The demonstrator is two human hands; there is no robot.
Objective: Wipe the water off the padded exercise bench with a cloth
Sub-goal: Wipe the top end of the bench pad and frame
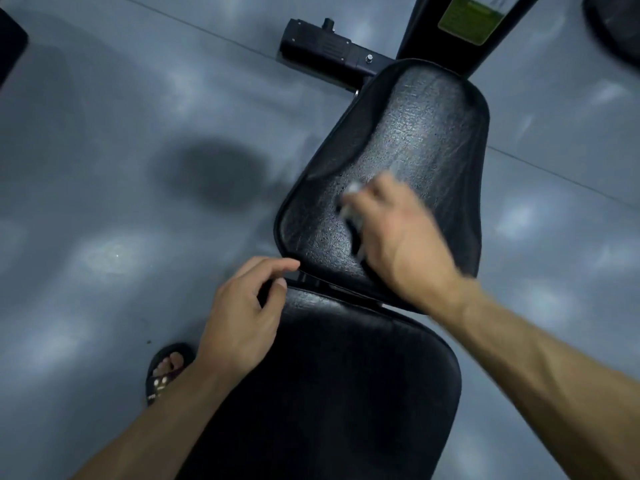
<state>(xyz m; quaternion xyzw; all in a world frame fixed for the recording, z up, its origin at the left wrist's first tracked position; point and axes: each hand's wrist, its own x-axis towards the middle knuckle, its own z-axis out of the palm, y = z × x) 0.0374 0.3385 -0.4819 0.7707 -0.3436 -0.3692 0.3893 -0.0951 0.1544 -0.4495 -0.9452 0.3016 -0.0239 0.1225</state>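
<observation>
Pale cloth [351,211] gripped by right hand [398,237] on bench [426,133]; left hand [242,317] loosely curled, holding nothing.

Single head view, looking steeply down, close over bench [398,140] and floor [104,168].

A pale cloth [351,209] is pressed onto the black bench pad [415,133] by the blurred right hand [398,237], while the left hand [242,313] is rested at the pad's edge.

The right hand [398,237] reached forward, palm down, fingers curled and motion-blurred. The left hand [242,320] hung lower, fingers loosely curled, both forearms bare.
</observation>
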